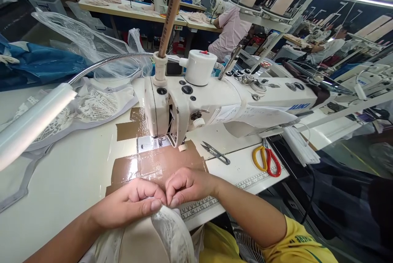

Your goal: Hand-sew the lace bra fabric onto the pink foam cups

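My left hand [133, 203] pinches the edge of a cream lace bra [144, 238] between thumb and curled fingers. Right beside it, my right hand [190, 185] is closed in a pinch on the same edge, fingertips nearly touching those of the left. The bra hangs from both hands over the table's front edge into my lap, with a smooth beige cup and white lace showing. Just beyond the hands stands a white sewing machine [196, 99], its needle plate [150, 143] lit. Brown tape [159, 160] covers the table in front of it.
Thread snips [215, 152] and scissors with yellow and red handles [266, 160] lie to the right. Another lace bra [95, 107] is spread at the left under a lamp [37, 123]. A printed ruler [199, 208] runs along the front edge. A co-worker [230, 31] sits behind.
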{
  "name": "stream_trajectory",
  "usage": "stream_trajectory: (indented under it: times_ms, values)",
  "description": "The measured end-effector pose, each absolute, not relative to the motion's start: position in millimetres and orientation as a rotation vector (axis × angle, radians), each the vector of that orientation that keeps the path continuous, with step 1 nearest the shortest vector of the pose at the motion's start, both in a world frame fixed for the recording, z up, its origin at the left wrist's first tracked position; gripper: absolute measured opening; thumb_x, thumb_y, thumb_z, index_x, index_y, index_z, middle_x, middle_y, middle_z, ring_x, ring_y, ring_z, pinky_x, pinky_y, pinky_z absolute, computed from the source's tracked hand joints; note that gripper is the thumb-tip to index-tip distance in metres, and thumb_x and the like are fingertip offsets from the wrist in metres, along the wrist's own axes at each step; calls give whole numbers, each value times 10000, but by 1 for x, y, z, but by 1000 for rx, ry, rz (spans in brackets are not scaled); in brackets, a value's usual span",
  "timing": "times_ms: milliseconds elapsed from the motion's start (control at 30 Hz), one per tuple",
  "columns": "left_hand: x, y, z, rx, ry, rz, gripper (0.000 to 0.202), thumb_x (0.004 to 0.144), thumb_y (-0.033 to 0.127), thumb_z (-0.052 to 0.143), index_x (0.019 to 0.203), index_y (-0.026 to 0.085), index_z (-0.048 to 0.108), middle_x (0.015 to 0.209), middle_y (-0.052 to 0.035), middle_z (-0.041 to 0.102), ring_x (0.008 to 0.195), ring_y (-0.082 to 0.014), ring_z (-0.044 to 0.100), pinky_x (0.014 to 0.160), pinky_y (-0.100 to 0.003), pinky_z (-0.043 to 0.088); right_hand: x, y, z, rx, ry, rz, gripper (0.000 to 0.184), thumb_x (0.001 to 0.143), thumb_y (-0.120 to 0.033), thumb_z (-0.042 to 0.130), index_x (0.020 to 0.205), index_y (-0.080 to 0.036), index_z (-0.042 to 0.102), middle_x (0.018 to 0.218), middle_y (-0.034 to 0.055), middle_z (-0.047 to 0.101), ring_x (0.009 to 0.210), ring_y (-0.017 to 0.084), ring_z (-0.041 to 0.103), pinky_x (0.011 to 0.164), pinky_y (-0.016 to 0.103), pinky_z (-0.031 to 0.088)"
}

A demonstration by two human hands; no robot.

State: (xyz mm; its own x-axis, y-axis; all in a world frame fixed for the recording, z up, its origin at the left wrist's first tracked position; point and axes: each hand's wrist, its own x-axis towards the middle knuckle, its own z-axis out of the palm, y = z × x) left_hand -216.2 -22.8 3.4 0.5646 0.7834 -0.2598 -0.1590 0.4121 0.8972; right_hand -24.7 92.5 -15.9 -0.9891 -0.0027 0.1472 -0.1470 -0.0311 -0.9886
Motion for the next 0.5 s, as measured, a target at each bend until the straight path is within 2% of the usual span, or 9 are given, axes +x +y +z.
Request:
stream_trajectory:
  times_ms: [200, 500]
  values:
    - [-216, -22, 6, 971, 762, 687, 315, 860, 423, 598, 831, 115, 658, 641, 22, 432, 591, -111, 315, 537, -218, 264, -24, 94, -17, 183, -2044, 2253, 276, 849, -328, 636, 810, -57, 667, 797, 82, 630, 754, 123, 583, 768, 234, 474]
    - [-216, -22, 7, 960, 763, 707, 299, 844, 417, 618, 827, 121, 662, 662, 10, 469, 600, -118, 353, 544, -219, 288, -24, 90, -19, -31, -2074, 2360, 419, 773, -503, 679, 794, -85, 652, 774, 57, 626, 728, 118, 570, 721, 233, 477]
